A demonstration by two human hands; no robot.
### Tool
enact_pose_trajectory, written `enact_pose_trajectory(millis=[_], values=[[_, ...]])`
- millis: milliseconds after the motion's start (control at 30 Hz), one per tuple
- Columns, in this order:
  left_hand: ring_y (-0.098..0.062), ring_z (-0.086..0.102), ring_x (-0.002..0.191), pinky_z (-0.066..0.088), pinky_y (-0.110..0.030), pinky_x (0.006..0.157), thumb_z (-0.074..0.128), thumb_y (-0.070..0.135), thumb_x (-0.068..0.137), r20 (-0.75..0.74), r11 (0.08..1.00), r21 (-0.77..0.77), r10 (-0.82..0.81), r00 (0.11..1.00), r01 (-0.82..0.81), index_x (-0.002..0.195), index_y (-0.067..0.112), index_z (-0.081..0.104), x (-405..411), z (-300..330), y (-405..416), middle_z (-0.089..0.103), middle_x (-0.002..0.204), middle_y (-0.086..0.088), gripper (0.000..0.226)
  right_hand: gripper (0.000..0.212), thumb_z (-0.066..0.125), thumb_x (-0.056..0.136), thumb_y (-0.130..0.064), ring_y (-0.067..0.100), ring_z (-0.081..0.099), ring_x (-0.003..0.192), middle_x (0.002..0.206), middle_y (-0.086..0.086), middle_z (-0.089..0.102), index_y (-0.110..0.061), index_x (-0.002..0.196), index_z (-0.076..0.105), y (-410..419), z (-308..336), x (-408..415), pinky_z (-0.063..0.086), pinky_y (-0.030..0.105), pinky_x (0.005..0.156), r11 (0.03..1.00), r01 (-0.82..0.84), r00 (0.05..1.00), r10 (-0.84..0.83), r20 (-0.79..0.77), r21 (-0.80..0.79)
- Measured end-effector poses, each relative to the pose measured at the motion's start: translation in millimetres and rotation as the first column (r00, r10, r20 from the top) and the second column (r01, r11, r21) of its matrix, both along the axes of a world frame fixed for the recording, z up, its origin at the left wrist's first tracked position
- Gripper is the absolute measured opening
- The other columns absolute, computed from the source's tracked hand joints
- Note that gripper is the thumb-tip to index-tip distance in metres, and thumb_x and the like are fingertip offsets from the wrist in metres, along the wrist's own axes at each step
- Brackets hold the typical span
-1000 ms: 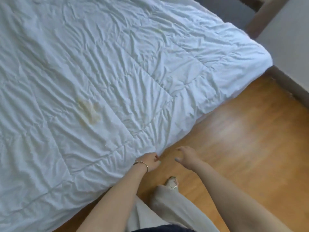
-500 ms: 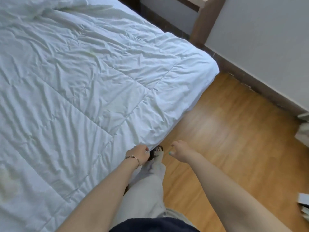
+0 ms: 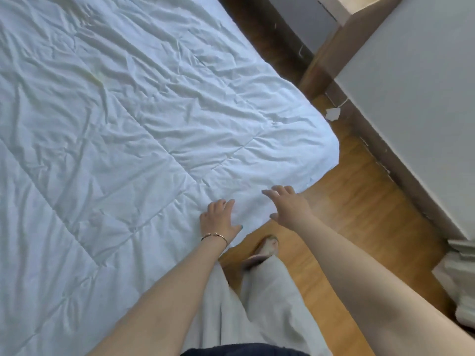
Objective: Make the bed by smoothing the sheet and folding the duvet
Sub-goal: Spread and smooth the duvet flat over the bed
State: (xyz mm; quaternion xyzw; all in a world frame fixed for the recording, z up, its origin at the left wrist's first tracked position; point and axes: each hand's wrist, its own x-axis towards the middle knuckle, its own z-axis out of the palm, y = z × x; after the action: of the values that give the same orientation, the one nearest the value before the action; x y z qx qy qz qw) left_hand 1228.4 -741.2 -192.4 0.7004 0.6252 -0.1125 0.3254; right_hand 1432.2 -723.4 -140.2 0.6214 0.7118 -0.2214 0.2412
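Note:
A white quilted duvet (image 3: pixel 133 140) lies spread and wrinkled over the bed, filling the left and centre of the view, with its corner hanging at the right. My left hand (image 3: pixel 219 220), a bracelet on its wrist, rests flat on the duvet's near edge with fingers apart. My right hand (image 3: pixel 289 205) hovers open just to its right, fingers spread over the duvet edge near the corner. Neither hand holds fabric. The sheet underneath is hidden by the duvet.
Wooden floor (image 3: pixel 359 222) runs along the bed's right side. A grey wall (image 3: pixel 416 104) with a dark skirting board borders it, leaving a narrow aisle. A white scrap (image 3: pixel 332 113) lies by the skirting. My leg and sandalled foot (image 3: pixel 267 246) stand beside the bed.
I have walked along the bed toward its corner. Both hands rose from beside the bed edge; the left opened from a loose curl and now lies on the duvet, the right reaches over the edge.

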Motion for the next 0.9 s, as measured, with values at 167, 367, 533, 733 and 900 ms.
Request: enact_pose_trajectory(millis=[167, 367, 533, 733, 900], values=[[-0.021, 0.057, 0.103, 0.042, -0.036, 0.083, 0.078, 0.051, 0.065, 0.055, 0.945, 0.235, 0.219, 0.974, -0.226, 0.116, 0.037, 0.062, 54, -37, 17, 0.062, 0.108, 0.01, 0.055, 0.082, 0.072, 0.083, -0.037, 0.03, 0.019, 0.142, 0.154, 0.001, 0.022, -0.041, 0.148, 0.021, 77, -50, 50, 0.032, 0.043, 0.106, 0.942, -0.337, 0.941, 0.337, 0.014, -0.004], [-0.024, 0.058, 0.1, 0.036, -0.034, 0.083, 0.068, 0.036, 0.083, 0.112, 0.828, 0.213, 0.507, 0.854, -0.519, 0.099, 0.028, 0.073, 84, -49, 32, 0.069, 0.102, 0.007, 0.019, 0.035, 0.065, 0.087, -0.039, 0.021, 0.053, 0.117, 0.117, -0.004, 0.063, -0.037, 0.123, 0.064, 143, -65, 73, 0.043, 0.033, 0.08, 0.92, -0.389, 0.879, 0.387, -0.279, 0.05], [-0.019, 0.054, 0.111, 0.036, -0.034, 0.093, 0.05, 0.038, 0.096, 0.003, 0.895, -0.041, 0.444, 0.896, -0.444, 0.11, 0.027, 0.066, 86, -29, 12, 0.064, 0.113, 0.008, 0.024, 0.029, 0.051, 0.097, -0.029, 0.02, 0.053, 0.118, 0.119, -0.006, 0.058, -0.036, 0.125, 0.059, 130, -61, 82, 0.041, 0.03, 0.082, 0.81, -0.529, 0.845, 0.475, -0.247, -0.251], [-0.019, 0.056, 0.108, 0.042, -0.032, 0.089, 0.048, 0.039, 0.095, -0.041, 0.905, -0.271, 0.33, 0.943, -0.329, 0.103, 0.027, 0.066, 100, -17, -27, 0.063, 0.113, 0.009, 0.023, 0.033, 0.053, 0.095, -0.018, 0.019, 0.05, 0.12, 0.123, -0.004, 0.057, -0.031, 0.125, 0.061, 86, -54, 89, 0.045, 0.032, 0.085, 0.677, -0.571, 0.814, 0.538, -0.216, -0.464], [-0.02, 0.056, 0.103, 0.045, -0.033, 0.087, 0.041, 0.046, 0.093, -0.036, 0.89, -0.302, 0.348, 0.937, -0.342, 0.093, 0.026, 0.062, 98, -15, -14, 0.061, 0.106, 0.009, 0.029, 0.042, 0.051, 0.095, -0.045, 0.016, 0.046, 0.127, 0.138, -0.01, 0.048, -0.045, 0.137, 0.046, 88, -56, 114, 0.042, 0.032, 0.097, 0.786, -0.502, 0.865, 0.457, -0.209, -0.362]])
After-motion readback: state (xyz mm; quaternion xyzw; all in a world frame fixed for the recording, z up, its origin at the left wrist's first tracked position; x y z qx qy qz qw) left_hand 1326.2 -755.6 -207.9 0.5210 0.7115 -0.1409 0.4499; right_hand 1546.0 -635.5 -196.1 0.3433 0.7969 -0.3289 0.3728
